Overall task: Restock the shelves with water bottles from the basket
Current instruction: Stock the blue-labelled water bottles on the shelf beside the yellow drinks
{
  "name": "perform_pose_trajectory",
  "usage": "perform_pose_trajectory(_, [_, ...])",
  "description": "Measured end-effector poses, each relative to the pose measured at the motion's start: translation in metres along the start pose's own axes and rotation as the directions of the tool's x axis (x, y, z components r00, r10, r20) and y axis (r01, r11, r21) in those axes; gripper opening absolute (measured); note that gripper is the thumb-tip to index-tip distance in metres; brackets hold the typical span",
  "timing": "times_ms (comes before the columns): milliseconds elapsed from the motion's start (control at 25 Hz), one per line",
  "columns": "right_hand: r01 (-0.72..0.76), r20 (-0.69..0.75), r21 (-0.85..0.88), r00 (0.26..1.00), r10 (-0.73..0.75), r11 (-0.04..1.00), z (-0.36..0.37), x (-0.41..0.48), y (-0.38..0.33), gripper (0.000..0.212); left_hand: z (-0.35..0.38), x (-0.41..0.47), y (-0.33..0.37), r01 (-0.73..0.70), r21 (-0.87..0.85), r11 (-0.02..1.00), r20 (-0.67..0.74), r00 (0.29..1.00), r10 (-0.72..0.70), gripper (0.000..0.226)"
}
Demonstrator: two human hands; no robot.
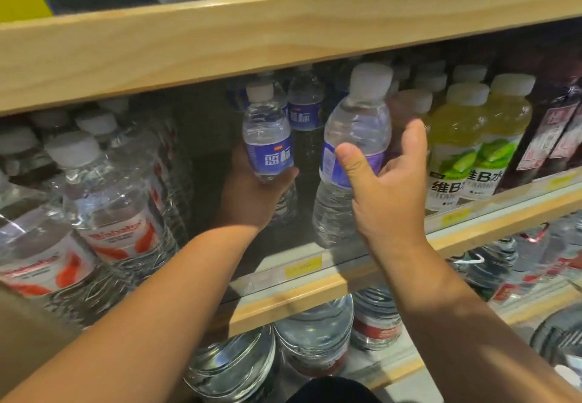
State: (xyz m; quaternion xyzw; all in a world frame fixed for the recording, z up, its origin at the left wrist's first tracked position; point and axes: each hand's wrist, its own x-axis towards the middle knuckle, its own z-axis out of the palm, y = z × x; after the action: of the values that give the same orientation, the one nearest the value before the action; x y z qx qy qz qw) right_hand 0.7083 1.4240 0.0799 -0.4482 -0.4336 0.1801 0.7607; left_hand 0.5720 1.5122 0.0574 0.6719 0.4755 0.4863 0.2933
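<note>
My left hand [248, 194] grips a small water bottle [267, 138] with a blue label and white cap, holding it upright inside the middle shelf [302, 292]. My right hand [387, 188] is round a second blue-label water bottle [356, 138] at the shelf's front, thumb across its label and fingers behind it. Another blue-label bottle [305, 103] stands further back between them. The basket is out of view.
Large water bottles with red and white labels [104, 210] fill the shelf's left. Yellow-green vitamin drink bottles [466, 147] and dark red bottles [554, 138] stand at the right. A wooden shelf board [252, 43] runs overhead. Big water jugs [315, 339] sit on the shelf below.
</note>
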Motion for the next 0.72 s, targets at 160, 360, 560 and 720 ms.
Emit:
perform_pose_trajectory(160, [-0.020, 0.054, -0.091, 0.998, 0.025, 0.996, 0.008, -0.001, 0.017, 0.066, 0.000, -0.004, -0.009, 0.053, 0.018, 0.998, 0.004, 0.999, -0.053, 0.067])
perform_pose_trajectory(360, [-0.074, 0.137, -0.308, 0.983, 0.121, 0.948, 0.002, 0.002, 0.026, 0.068, -0.004, -0.006, -0.015, 0.116, -0.030, 0.993, 0.053, 0.992, -0.114, 0.065])
perform_pose_trajectory(560, [-0.152, 0.180, -0.710, 0.904, 0.387, 0.688, -0.009, -0.007, 0.039, 0.031, -0.002, -0.004, -0.018, 0.166, -0.002, 0.986, 0.059, 0.984, -0.165, 0.064])
perform_pose_trajectory(720, [-0.073, 0.219, -0.803, 0.887, 0.407, 0.591, -0.013, -0.001, 0.035, 0.022, -0.005, -0.007, -0.015, 0.214, 0.077, 0.974, 0.091, 0.971, -0.221, 0.042])
